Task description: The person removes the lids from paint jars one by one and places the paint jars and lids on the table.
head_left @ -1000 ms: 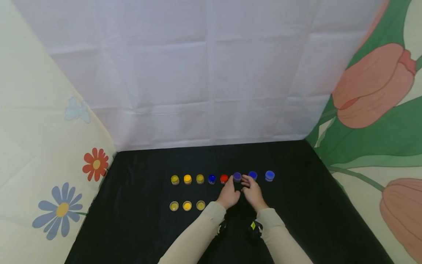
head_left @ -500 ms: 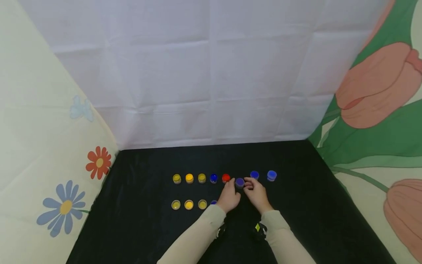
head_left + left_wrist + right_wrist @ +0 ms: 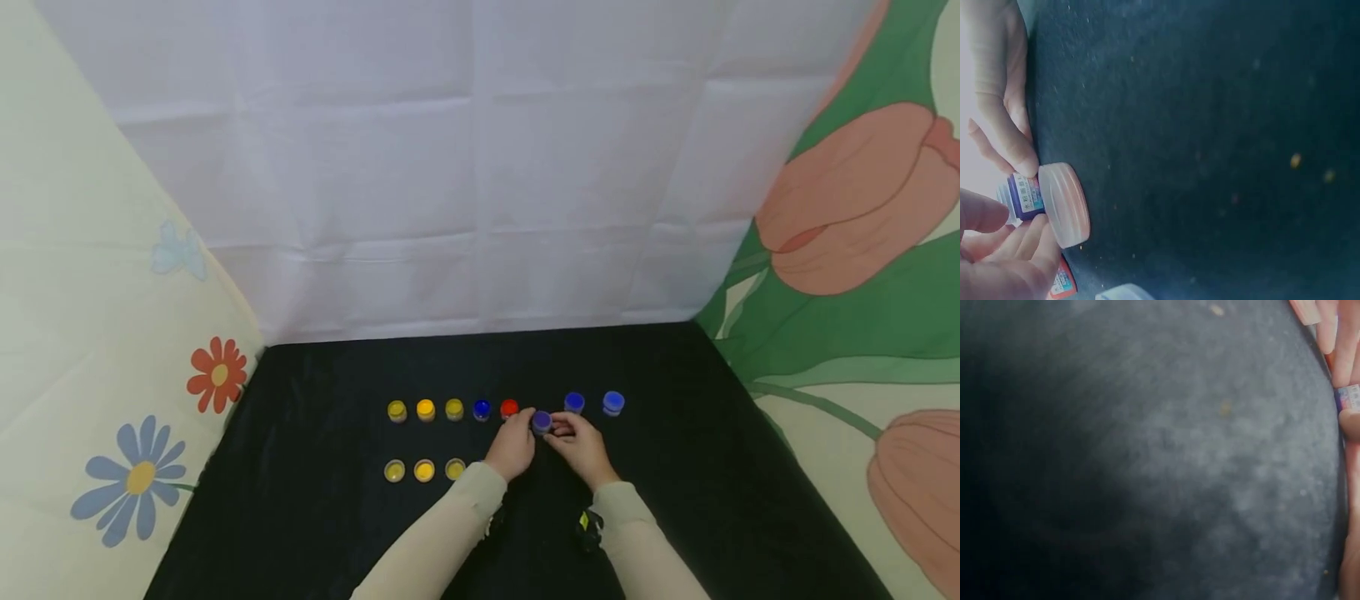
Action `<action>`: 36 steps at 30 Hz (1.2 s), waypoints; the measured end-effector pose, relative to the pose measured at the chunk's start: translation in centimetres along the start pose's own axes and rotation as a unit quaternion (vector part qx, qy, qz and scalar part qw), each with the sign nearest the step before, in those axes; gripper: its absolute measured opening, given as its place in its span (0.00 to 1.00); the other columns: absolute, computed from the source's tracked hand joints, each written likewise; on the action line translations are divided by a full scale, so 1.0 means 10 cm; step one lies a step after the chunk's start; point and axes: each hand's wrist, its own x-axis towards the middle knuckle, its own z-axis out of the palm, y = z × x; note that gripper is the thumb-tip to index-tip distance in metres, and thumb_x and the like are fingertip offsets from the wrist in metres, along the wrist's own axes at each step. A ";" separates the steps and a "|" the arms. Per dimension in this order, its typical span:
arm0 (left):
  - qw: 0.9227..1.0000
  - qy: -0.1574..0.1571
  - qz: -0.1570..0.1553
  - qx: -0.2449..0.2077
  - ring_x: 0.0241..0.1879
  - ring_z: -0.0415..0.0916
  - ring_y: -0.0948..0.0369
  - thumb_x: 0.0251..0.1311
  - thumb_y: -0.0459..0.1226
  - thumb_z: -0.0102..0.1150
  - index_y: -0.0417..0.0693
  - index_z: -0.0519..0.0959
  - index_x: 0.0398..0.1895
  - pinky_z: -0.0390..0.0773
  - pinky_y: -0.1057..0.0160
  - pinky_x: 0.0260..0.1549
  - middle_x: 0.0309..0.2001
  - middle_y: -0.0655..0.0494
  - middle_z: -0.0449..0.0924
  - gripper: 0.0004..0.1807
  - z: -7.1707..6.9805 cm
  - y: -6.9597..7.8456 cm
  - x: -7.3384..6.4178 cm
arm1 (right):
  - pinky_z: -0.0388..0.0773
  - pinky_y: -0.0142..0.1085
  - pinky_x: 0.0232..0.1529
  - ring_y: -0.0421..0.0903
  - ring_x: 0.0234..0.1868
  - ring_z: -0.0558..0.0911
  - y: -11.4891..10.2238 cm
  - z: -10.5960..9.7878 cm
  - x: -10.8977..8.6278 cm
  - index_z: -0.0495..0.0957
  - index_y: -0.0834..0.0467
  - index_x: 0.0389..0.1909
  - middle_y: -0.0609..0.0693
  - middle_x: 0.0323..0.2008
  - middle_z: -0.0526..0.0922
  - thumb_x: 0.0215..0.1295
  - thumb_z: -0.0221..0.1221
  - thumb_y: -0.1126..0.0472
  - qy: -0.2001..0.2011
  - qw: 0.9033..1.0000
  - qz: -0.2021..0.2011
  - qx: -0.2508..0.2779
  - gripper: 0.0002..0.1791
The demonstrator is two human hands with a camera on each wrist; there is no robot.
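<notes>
Both hands hold a small paint jar with a purple lid (image 3: 542, 422) between them, in front of the back row. My left hand (image 3: 512, 446) grips it from the left, thumb and fingers around it. From the right, my right hand (image 3: 581, 450) pinches it with its fingertips. The left wrist view shows the jar's purple side and printed label (image 3: 1027, 192). Close by sits a translucent reddish lid-like piece (image 3: 1065, 205); its contact with the fingers is unclear. Beyond the left hand stands a red paint jar (image 3: 509, 408). The right wrist view catches only fingers and a bit of label.
Yellow jars (image 3: 425, 409) and a blue jar (image 3: 482, 409) stand left in the back row, blue-lidded jars (image 3: 574, 403) to the right. Round yellow-stained lid-like pieces (image 3: 424, 471) lie in front on the black cloth (image 3: 315, 433). My left forearm covers part of that row.
The purple-lidded jar has come out of the back row toward me, carried by both hands. The right fingers have closed in on it. The other jars stay in place.
</notes>
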 end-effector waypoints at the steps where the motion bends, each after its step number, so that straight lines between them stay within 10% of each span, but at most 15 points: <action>1: 1.000 -0.001 0.001 0.004 0.63 0.74 0.47 0.75 0.28 0.46 0.34 0.69 0.69 0.72 0.50 0.63 0.63 0.39 0.76 0.21 -0.01 0.01 0.01 | 0.84 0.37 0.43 0.54 0.41 0.84 0.00 0.00 0.00 0.80 0.71 0.48 0.62 0.41 0.83 0.57 0.69 0.77 0.004 1.000 -0.001 -0.003 0.17; 26: 0.998 0.051 -0.044 0.011 0.39 0.81 0.57 0.73 0.37 0.57 0.44 0.76 0.54 0.82 0.55 0.43 0.45 0.49 0.84 0.11 -0.03 0.06 -0.02 | 0.83 0.33 0.43 0.49 0.40 0.82 0.01 -0.01 0.03 0.83 0.67 0.46 0.57 0.40 0.82 0.58 0.70 0.73 -0.018 1.000 -0.009 -0.004 0.14; 36: 0.997 0.050 0.005 0.051 0.46 0.83 0.53 0.73 0.34 0.55 0.48 0.78 0.61 0.82 0.53 0.47 0.51 0.47 0.84 0.16 -0.04 0.03 -0.03 | 0.81 0.32 0.41 0.44 0.37 0.81 0.01 -0.07 0.04 0.83 0.68 0.45 0.55 0.36 0.82 0.57 0.70 0.74 -0.033 0.999 -0.021 -0.019 0.14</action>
